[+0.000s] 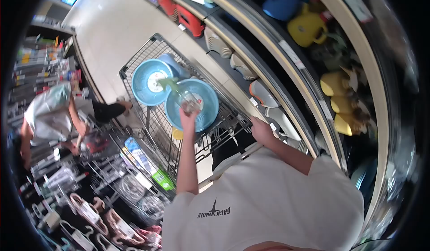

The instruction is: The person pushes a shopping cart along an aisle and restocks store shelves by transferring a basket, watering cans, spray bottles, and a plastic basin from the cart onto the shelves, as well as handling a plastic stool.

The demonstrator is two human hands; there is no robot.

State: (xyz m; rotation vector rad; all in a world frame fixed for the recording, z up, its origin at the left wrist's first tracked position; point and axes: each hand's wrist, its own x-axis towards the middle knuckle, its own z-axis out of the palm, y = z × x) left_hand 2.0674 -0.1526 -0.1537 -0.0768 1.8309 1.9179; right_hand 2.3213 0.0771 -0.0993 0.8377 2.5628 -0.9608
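My left hand (190, 115) is closed around the lower part of a clear spray bottle (182, 96) with a pale green trigger head. The bottle is held over a blue plastic basin (211, 110) in the shopping cart (156, 119). Beyond it sits a second blue basin (139, 86) with a round white label. Another blue container (175, 64) lies partly hidden beside them. At the near right corner of the cart, my right hand (260, 131) is wrapped around the handle, its fingertips partly out of sight.
Shelves on the right carry yellow watering cans (307, 28), a blue watering can (281, 2) and stacked planters (218, 41). On the left, another person (51, 114) stands by racks of packaged goods and hangers (89, 213). A pale tiled floor (105, 18) runs ahead.
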